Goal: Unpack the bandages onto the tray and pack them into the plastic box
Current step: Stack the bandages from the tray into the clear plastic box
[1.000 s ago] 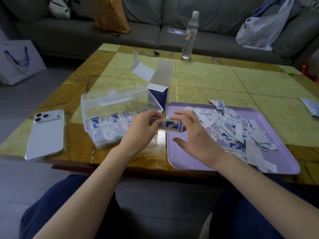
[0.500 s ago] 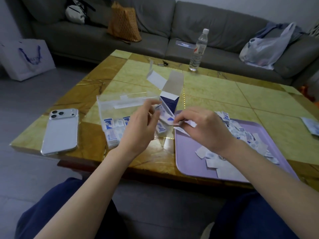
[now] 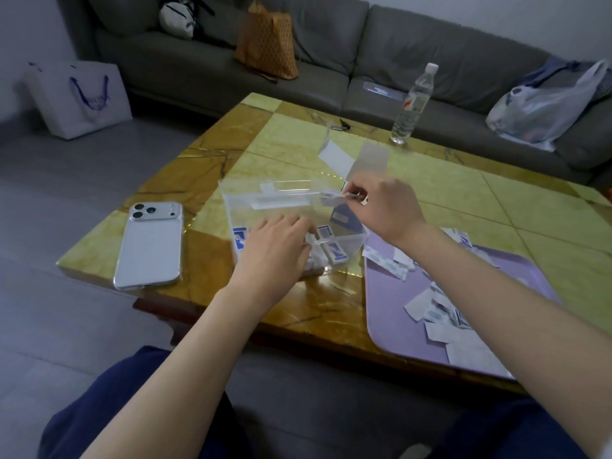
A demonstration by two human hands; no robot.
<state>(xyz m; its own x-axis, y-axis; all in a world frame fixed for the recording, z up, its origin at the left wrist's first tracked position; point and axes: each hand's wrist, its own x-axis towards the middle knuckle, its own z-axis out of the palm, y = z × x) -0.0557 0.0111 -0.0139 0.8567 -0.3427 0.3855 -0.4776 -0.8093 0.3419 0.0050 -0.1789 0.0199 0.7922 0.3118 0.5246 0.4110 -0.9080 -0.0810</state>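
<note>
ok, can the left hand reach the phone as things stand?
Probably yes: the phone lies flat on the table, just left of the plastic box where the left hand is, with nothing between them.

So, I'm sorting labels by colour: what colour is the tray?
The tray is a plain pale purple with no pattern. It shows best in the head view.

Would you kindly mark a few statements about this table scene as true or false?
1. The phone lies left of the plastic box. True.
2. The water bottle lies on its side. False: it stands upright.
3. The right hand pinches bandages. True.
4. The tray is bare. False: loose bandages lie on it.
5. The left hand rests on the phone. False: it reaches into the plastic box.
</note>
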